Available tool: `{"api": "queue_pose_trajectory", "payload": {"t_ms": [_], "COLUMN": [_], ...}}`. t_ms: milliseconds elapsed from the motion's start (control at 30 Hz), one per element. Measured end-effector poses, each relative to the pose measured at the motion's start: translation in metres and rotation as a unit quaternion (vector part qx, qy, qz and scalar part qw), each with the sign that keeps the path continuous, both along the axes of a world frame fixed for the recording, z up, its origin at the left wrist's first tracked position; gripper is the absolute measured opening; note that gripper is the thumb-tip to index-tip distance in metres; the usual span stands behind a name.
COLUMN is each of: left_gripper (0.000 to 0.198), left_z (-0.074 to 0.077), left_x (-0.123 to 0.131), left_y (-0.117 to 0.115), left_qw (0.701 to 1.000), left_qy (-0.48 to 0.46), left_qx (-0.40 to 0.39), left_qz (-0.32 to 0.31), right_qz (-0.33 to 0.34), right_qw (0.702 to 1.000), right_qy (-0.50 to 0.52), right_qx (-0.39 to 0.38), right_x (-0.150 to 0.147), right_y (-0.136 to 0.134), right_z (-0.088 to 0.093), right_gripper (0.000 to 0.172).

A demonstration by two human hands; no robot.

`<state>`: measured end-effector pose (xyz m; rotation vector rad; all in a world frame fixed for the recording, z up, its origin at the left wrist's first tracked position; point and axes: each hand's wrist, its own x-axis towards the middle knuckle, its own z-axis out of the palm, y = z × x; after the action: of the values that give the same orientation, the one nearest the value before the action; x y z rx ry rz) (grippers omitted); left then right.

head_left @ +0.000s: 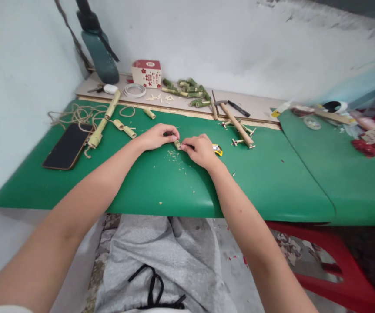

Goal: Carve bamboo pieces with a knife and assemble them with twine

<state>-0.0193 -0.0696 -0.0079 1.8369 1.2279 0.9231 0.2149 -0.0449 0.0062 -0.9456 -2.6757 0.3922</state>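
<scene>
The left hand (161, 136) pinched one end of a small bamboo piece (177, 144) between thumb and fingers; the right hand (199, 150) gripped the other end, knuckles bent. The piece was in from the worktop's (135, 187) front edge, near shavings (173, 154). Both forearms slanted inward across that edge.

Grn tabletop (256, 187) under L hand (160, 136) & R hand (201, 150). Shavings (174, 155) scattered btwn & nearside of hands. Cutter (217, 150), yellow, just R of R hand, partly hidden. Farther R: hammer (238, 126), handle on grn, small stick pcs (237, 142) nr it. L of L hand: phone (66, 147), twine (76, 114), bamboo tubes (100, 130).

Beyond hands, board (262, 111) w/ bottle (101, 54), box (146, 74), wht coil (134, 94), pale slivers (169, 98), grn bamboo pcs (194, 94).
</scene>
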Motion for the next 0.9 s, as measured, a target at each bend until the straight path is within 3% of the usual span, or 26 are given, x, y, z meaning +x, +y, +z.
{"api": "queue_pose_trajectory", "payload": {"t_ms": [167, 667, 900], "left_gripper": [0.026, 0.022, 0.025], "left_z": [-0.0023, -0.0009, -0.0027], "left_x": [-0.0002, 0.0007, 0.0001], "left_y": [0.0014, 0.0007, 0.0014], "left_qw": [1.000, 1.000, 1.000], "left_qy": [-0.006, -0.005, -0.009], "left_qx": [-0.003, -0.005, -0.003], "left_qz": [-0.017, -0.020, -0.030], "right_qz": [-0.031, 0.000, 0.001], "right_qw": [0.999, 0.999, 1.000], "right_qy": [0.029, 0.021, 0.015], "right_qx": [0.025, 0.042, 0.012], "right_x": [-0.0043, -0.0044, -0.0043], "right_y": [0.0052, 0.0089, 0.0091], "right_z": [-0.0002, -0.0009, 0.0033], "right_gripper": [0.030, 0.031, 0.026]}}
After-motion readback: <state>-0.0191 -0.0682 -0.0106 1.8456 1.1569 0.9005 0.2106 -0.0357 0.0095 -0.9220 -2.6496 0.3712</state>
